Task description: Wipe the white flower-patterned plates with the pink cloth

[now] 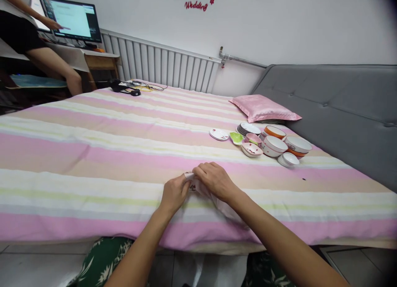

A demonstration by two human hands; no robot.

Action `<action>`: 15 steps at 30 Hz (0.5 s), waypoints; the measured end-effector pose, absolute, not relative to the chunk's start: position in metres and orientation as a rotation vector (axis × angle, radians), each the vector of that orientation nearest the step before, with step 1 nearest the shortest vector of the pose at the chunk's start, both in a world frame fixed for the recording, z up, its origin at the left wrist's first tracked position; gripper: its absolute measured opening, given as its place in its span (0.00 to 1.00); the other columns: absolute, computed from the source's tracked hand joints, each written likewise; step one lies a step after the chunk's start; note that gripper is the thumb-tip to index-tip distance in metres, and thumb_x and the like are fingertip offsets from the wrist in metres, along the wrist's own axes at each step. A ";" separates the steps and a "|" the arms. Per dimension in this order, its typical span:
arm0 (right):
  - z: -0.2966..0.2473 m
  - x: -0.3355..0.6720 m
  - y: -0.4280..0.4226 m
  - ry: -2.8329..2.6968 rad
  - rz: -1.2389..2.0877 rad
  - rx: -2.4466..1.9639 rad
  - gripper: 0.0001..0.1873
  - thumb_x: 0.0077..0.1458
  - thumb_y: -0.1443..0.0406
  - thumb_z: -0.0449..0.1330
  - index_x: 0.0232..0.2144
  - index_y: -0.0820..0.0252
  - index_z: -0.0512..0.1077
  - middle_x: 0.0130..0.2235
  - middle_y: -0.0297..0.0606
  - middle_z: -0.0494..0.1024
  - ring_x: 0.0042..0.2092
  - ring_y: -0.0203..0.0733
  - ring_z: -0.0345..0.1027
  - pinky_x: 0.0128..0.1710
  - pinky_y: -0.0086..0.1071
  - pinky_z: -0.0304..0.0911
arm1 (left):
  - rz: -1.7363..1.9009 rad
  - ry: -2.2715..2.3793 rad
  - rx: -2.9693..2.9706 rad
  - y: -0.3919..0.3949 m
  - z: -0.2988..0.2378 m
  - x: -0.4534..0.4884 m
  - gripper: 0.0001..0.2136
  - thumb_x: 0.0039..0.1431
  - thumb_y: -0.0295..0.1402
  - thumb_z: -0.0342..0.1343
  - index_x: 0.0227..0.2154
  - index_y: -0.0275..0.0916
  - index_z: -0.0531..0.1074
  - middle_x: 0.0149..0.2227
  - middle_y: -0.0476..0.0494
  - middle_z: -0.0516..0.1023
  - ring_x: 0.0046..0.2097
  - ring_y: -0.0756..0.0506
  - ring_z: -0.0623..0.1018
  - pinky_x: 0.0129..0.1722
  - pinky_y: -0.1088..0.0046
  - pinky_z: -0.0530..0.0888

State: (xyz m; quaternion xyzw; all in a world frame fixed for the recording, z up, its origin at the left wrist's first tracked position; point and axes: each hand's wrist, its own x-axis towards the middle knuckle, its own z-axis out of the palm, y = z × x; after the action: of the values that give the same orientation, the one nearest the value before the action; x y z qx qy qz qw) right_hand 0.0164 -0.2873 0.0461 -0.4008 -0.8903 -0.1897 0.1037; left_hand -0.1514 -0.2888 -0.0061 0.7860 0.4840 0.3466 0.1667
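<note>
Both my hands meet at the near edge of a bed with a pink, white and yellow striped cover. My left hand is closed in a pinch on a small white dish with a red pattern. My right hand lies curled over the same dish and over a white cloth that trails back under my right forearm. Most of the dish is hidden by my fingers.
A group of bowls and plates sits on the bed at the right, by a pink pillow and a grey padded headboard. Black cables and devices lie at the far edge. Another person stands at a monitor at the far left.
</note>
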 end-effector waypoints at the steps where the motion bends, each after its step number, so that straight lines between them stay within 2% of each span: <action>1: 0.045 0.017 -0.286 -2.620 -0.560 -1.195 0.05 0.58 0.71 0.48 0.33 0.60 0.64 0.31 0.36 0.69 0.32 0.38 0.59 0.34 0.30 0.49 | 0.983 1.388 2.231 -0.289 -0.006 -0.151 0.10 0.57 0.30 0.46 0.38 0.41 0.70 0.31 0.47 0.77 0.32 0.47 0.75 0.31 0.75 0.66; 7: 0.037 0.022 -0.280 -2.566 -0.488 -1.268 0.05 0.58 0.69 0.48 0.33 0.59 0.64 0.31 0.36 0.69 0.31 0.38 0.58 0.32 0.30 0.48 | 0.962 1.436 2.200 -0.288 -0.006 -0.150 0.10 0.58 0.34 0.45 0.33 0.38 0.71 0.24 0.47 0.75 0.26 0.48 0.72 0.27 0.75 0.63; 15: 0.027 0.030 -0.274 -2.392 -0.201 -1.411 0.03 0.58 0.66 0.49 0.34 0.58 0.62 0.33 0.35 0.71 0.32 0.38 0.62 0.29 0.28 0.49 | 0.981 1.435 2.144 -0.286 -0.007 -0.150 0.13 0.59 0.36 0.45 0.42 0.41 0.70 0.29 0.48 0.77 0.28 0.48 0.73 0.30 0.76 0.64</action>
State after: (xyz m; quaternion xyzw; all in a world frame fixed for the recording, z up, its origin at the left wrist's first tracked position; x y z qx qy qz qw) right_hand 0.0300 -0.2740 0.0269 -0.4985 -0.8455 -0.0709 0.1776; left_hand -0.1500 -0.2859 -0.0068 0.7626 0.5105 0.3491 0.1895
